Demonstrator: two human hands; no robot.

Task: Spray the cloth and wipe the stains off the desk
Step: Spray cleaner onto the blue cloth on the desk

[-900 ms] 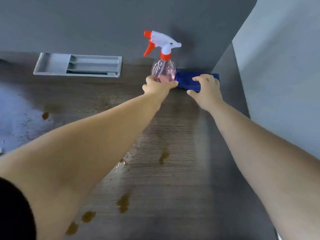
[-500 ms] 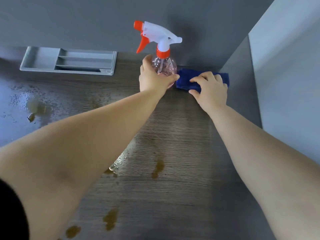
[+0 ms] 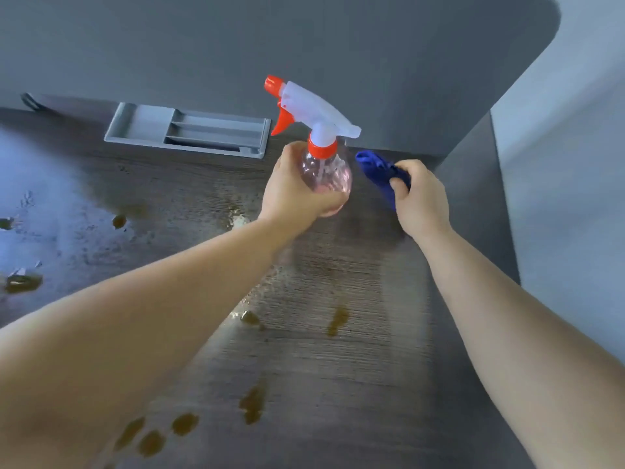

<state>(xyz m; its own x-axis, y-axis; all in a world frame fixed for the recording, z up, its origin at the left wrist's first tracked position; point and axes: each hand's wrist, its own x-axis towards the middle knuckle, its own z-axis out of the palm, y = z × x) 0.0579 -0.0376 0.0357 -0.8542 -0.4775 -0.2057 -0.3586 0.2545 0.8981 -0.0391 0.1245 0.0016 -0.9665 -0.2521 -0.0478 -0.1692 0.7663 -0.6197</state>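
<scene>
At far right corner of desk [image 3: 355,367]: left hand [image 3: 291,194] grips spray bottle [image 3: 326,172] round its clear body, nozzle pointing left. Right hand [image 3: 422,203] clutches bunched blue cloth [image 3: 377,169], just right of bottle. Brown stains [image 3: 252,404] dot desk nearer the person. Grey tray [image 3: 189,130] lies against back wall.

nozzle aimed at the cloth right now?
No: the orange nozzle of the spray bottle in the left hand points left, while the blue cloth gripped by the right hand is to the bottle's right.
</scene>
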